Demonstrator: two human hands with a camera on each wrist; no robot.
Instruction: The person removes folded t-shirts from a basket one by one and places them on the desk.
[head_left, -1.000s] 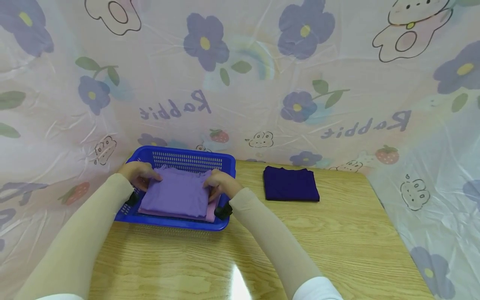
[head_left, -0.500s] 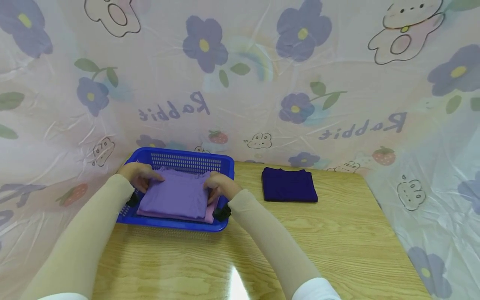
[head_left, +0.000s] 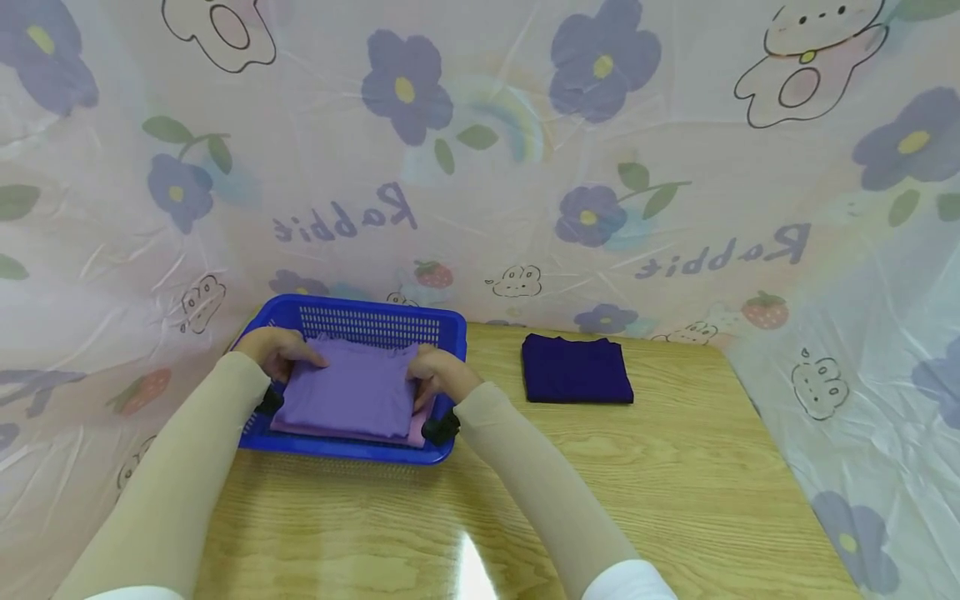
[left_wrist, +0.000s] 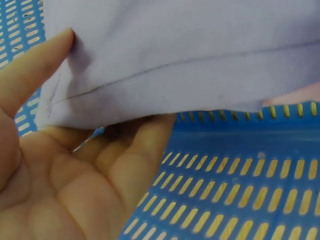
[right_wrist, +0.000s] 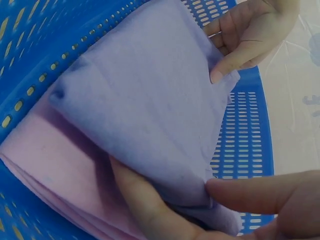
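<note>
A folded lavender cloth [head_left: 348, 387] lies over a folded pink cloth [right_wrist: 65, 165] inside a blue plastic basket [head_left: 352, 454]. My left hand [head_left: 279, 350] holds the lavender cloth by its left side; in the left wrist view the thumb is on top and the fingers are tucked underneath. On the opposite side my right hand [head_left: 441, 372] grips the same cloth, thumb above and fingers below, as the right wrist view shows. The pink cloth's edge sticks out below the lavender one. Parts of the fingers are hidden under the fabric.
A folded dark purple cloth [head_left: 576, 369] lies on the wooden table [head_left: 600, 483], right of the basket. A patterned curtain [head_left: 480, 167] hangs behind and along both sides of the table. The basket's walls surround both hands' work.
The view has shifted slightly. Both hands keep their hold on the lavender cloth, which stays in nearly the same place over the pink one.
</note>
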